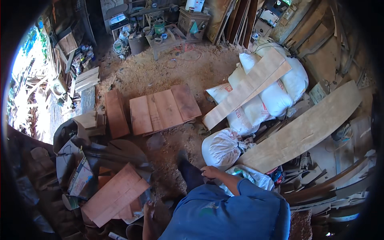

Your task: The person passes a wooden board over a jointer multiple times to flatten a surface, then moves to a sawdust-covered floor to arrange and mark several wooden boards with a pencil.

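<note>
My left hand (pixel 149 209) hangs low beside reddish planks (pixel 113 194) at the lower left, its fingers curled; I cannot make out anything in it. My right hand (pixel 209 172) is in front of my body, fingers bent, just below a tied white sack (pixel 219 150); whatever it holds, if anything, is too small to tell. Farther forward, several reddish boards (pixel 162 110) lie on the floor beside another board (pixel 117 116). To the right, long pale planks (pixel 244 90) rest across stacked white sacks (pixel 286 98), and a wide curved-looking board (pixel 304 124) stretches toward the back right.
A dirt floor (pixel 140 74) strewn with shavings surrounds the boards. A low cluttered bench (pixel 164 44) stands at the back. Scrap wood and dark sheets (pixel 100 150) crowd the left, beside a bright opening (pixel 34 84). Sheets of wood (pixel 236 22) lean against the back wall; more offcuts fill the right.
</note>
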Demonstrator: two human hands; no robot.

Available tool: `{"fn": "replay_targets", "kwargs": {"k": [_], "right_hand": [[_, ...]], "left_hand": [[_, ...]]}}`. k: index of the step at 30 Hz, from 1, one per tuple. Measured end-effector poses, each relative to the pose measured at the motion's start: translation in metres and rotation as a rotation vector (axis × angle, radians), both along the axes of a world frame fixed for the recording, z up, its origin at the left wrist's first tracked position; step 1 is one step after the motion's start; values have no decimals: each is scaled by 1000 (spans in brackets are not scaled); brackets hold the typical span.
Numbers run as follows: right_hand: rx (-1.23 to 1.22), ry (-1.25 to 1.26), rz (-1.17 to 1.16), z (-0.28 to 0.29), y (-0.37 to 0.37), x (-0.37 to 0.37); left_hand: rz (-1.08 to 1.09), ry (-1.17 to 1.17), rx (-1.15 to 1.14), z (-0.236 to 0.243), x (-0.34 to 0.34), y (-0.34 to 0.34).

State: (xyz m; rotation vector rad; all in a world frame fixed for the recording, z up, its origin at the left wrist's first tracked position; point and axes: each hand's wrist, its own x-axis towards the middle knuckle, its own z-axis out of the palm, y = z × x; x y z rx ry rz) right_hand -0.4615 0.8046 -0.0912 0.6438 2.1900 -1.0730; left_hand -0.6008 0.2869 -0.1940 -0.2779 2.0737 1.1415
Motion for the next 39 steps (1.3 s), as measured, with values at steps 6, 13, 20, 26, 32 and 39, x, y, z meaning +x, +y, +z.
{"fn": "replay_targets", "kwargs": {"k": [6,13,20,26,32,39], "right_hand": [[218,-223,155,-67,146,56],[-41,-262,-228,-51,211,-28],[-67,-402,-97,-25,212,-71],[-269,-294,-122,-58,232,-98],[-564,-469,41,-36,247,-177],[-401,-175,-292,-131,292,-288]], "left_hand": [[-478,-77,409,61,-4,241],[-687,-336,579,92,-57,365],[-728,-301,560,54,-103,460],[-536,-730,801,94,-190,483],[-660,-609,693,96,-249,490],[-755,-678,918,-4,-237,467]]}}
